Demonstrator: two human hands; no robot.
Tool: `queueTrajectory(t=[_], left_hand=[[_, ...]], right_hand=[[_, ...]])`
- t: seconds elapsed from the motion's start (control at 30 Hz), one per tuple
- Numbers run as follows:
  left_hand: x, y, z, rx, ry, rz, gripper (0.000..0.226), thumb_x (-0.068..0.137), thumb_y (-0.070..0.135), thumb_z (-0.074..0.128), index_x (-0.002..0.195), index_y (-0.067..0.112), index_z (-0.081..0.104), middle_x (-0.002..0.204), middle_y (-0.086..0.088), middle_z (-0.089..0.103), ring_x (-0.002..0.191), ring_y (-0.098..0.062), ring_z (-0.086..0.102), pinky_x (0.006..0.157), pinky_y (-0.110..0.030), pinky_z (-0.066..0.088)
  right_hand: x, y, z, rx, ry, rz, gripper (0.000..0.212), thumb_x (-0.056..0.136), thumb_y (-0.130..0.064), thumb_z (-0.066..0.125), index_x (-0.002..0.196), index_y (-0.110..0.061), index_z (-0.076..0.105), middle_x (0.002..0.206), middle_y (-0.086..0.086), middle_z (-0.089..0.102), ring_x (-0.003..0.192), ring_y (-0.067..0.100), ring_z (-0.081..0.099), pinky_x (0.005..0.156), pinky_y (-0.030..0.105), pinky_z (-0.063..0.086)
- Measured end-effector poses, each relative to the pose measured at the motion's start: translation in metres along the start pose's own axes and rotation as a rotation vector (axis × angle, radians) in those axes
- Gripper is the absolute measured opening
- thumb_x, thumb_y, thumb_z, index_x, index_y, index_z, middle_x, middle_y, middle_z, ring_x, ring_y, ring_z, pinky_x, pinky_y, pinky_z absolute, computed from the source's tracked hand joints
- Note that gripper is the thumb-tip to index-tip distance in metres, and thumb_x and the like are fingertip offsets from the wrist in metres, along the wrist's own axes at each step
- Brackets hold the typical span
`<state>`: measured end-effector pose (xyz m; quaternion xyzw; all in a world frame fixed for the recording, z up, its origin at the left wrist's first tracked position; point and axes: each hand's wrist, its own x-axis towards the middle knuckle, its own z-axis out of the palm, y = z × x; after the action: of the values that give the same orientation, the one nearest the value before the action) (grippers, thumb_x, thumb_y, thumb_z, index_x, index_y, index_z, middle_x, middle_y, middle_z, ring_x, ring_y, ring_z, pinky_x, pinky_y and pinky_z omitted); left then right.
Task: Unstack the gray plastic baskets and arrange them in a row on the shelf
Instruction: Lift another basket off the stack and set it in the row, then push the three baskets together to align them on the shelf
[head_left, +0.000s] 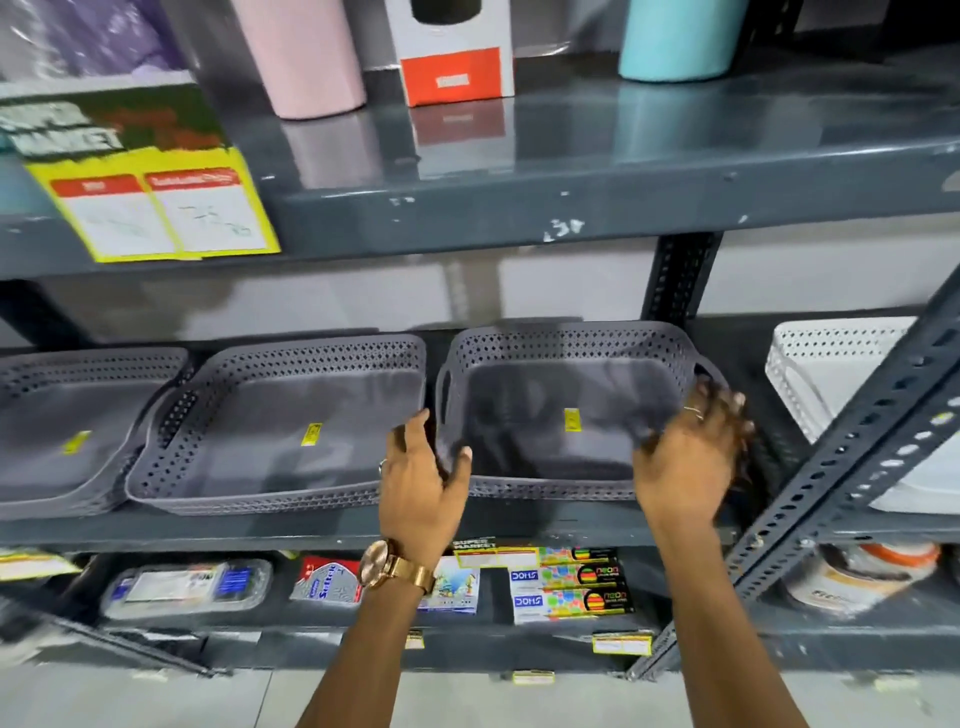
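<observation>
Three gray perforated baskets stand side by side on the middle shelf (322, 527). The left basket (67, 415) is partly cut off by the frame edge and looks like a stack of several. The middle basket (291, 415) lies beside it. The right basket (561, 395) is tilted, its front raised. My left hand (423, 467) grips its front left rim near the handle slot. My right hand (685, 457) grips its front right corner and is motion-blurred. Each basket has a yellow sticker inside.
A white perforated basket (831, 374) sits to the right, behind a diagonal slotted brace (852, 467). An upright post (675, 280) stands behind the right basket. The upper shelf (519, 208) overhangs with tumblers and a box. Stationery packs fill the lower shelf.
</observation>
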<state>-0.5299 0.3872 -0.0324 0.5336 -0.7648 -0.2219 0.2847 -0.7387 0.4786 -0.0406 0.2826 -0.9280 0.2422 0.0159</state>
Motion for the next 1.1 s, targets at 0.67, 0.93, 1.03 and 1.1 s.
queueTrajectory(t=[0.67,0.93,1.03,1.1], left_hand=[[0.107,-0.275,-0.200,0.387,-0.133,-0.308,0.050,0.087,0.033,0.054,0.129,0.007,0.045,0.126,-0.024,0.060,0.117,-0.042,0.055,0.097,-0.048,0.043],[0.149,-0.271,-0.196,0.309,-0.156,-0.229,0.043,0.090,0.023,0.054,0.130,0.016,0.041,0.116,-0.018,0.065,0.106,-0.040,0.062,0.087,-0.046,0.050],[0.166,-0.274,-0.195,0.325,-0.151,-0.208,0.046,0.085,0.024,0.052,0.130,0.021,0.041,0.120,-0.016,0.064,0.107,-0.041,0.061,0.088,-0.045,0.048],[0.171,-0.275,-0.194,0.337,-0.134,-0.186,0.051,0.083,0.023,0.052,0.133,0.025,0.042,0.124,-0.015,0.064,0.110,-0.042,0.059,0.089,-0.044,0.047]], right_hand=[[-0.093,-0.209,0.087,-0.081,-0.387,-0.045,0.044,0.088,-0.033,0.053,0.122,-0.004,0.053,0.124,0.027,0.057,0.115,0.044,0.055,0.093,0.045,0.045],[-0.075,-0.233,0.100,-0.047,-0.307,0.042,0.040,0.086,-0.028,0.050,0.121,-0.013,0.059,0.120,0.022,0.062,0.110,0.042,0.058,0.092,0.044,0.047],[-0.062,-0.246,0.104,-0.029,-0.321,0.059,0.040,0.085,-0.027,0.050,0.121,-0.014,0.060,0.121,0.022,0.061,0.113,0.041,0.057,0.095,0.046,0.046],[-0.058,-0.251,0.103,-0.010,-0.322,0.079,0.040,0.086,-0.027,0.051,0.123,-0.013,0.059,0.124,0.021,0.060,0.117,0.041,0.055,0.096,0.046,0.045]])
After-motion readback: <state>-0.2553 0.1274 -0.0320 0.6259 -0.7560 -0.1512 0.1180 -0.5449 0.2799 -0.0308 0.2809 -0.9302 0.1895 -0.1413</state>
